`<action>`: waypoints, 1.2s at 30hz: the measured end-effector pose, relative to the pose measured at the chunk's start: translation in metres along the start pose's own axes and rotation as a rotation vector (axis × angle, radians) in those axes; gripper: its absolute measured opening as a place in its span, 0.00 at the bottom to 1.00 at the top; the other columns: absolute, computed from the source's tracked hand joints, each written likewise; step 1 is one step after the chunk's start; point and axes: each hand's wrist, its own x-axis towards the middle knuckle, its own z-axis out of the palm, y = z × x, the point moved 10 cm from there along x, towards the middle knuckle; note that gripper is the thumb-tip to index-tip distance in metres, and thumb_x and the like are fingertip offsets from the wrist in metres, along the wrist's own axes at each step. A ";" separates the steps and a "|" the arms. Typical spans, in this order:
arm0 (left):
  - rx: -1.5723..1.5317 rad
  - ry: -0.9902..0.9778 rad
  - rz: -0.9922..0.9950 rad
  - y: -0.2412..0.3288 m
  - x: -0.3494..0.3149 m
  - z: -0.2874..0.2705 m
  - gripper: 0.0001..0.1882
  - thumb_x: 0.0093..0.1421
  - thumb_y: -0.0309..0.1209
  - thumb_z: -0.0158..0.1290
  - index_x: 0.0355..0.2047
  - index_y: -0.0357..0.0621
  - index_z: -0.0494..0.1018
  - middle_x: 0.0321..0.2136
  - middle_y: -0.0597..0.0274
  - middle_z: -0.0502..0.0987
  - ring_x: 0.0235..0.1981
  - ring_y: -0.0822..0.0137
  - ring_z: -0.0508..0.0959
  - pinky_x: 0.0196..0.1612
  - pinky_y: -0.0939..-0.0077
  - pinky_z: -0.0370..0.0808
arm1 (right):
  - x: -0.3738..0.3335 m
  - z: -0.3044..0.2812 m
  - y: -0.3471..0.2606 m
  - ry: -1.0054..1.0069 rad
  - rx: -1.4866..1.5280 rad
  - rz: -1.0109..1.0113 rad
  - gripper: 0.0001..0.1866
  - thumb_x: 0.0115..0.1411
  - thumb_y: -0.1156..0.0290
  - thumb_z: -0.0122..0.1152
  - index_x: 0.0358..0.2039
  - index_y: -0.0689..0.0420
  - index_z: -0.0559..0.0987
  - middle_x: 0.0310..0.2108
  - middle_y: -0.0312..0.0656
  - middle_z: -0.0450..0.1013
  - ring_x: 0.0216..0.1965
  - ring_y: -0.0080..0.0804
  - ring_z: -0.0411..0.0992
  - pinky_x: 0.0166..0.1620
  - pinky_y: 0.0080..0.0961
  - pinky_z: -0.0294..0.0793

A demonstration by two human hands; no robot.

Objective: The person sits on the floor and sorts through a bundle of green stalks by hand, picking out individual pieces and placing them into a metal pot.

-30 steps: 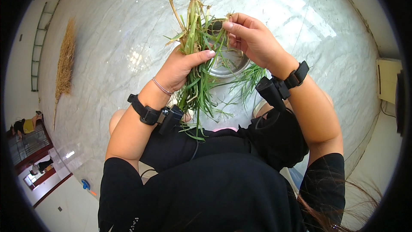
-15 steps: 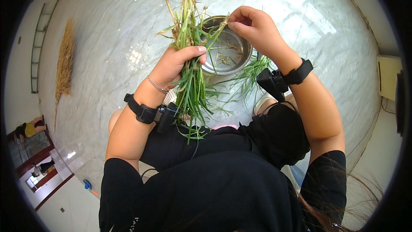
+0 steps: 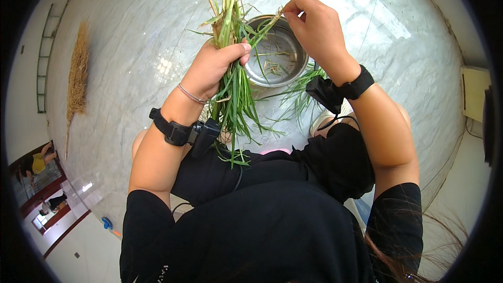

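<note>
My left hand (image 3: 212, 68) is closed round a thick bunch of long, grassy greens (image 3: 239, 94), root ends up and leaf tips hanging toward my lap. Dry, brownish bits cling to the stems at the top. Over the right rim of a round metal basin (image 3: 303, 71), my right hand (image 3: 317, 23) pinches the pale end of one green stalk (image 3: 268, 24) that slants out from the bunch. Loose green and yellowish scraps (image 3: 275, 67) lie on the basin's bottom. More green blades (image 3: 298, 97) rest on the floor beside the basin, partly behind my right wrist.
Around the basin spreads a grey-white marbled floor (image 3: 141, 36). A straw broom (image 3: 78, 73) lies at the far left, near a ladder-like frame (image 3: 43, 63). Lower left there is a small blue object (image 3: 107, 223). Other people (image 3: 37, 162) show at the left edge. A yellowish box (image 3: 474, 94) stands far right.
Both hands have shifted slightly upward in the picture. The bunch has moved up with my left hand, and my right hand still pinches a stalk's end.
</note>
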 end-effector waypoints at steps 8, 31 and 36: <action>0.007 0.063 -0.026 -0.011 -0.005 -0.011 0.05 0.52 0.27 0.51 0.21 0.39 0.69 0.17 0.69 0.69 0.19 0.77 0.67 0.23 0.84 0.62 | 0.012 -0.008 0.069 -0.143 -0.061 0.117 0.08 0.49 0.68 0.57 0.27 0.58 0.79 0.23 0.45 0.74 0.27 0.39 0.73 0.33 0.28 0.72; -0.036 -0.102 -0.134 -0.026 -0.005 0.004 0.05 0.52 0.27 0.52 0.28 0.39 0.70 0.18 0.68 0.71 0.20 0.78 0.69 0.24 0.86 0.65 | -0.033 0.056 0.006 -0.679 0.675 0.109 0.10 0.55 0.69 0.56 0.31 0.64 0.77 0.33 0.37 0.72 0.34 0.23 0.68 0.39 0.19 0.67; -0.020 -0.094 -0.108 -0.022 -0.004 0.005 0.05 0.52 0.27 0.52 0.27 0.39 0.71 0.18 0.68 0.71 0.20 0.78 0.69 0.24 0.87 0.65 | -0.035 0.062 0.025 -0.573 0.751 0.335 0.12 0.56 0.68 0.53 0.31 0.64 0.77 0.32 0.35 0.73 0.34 0.19 0.67 0.39 0.16 0.65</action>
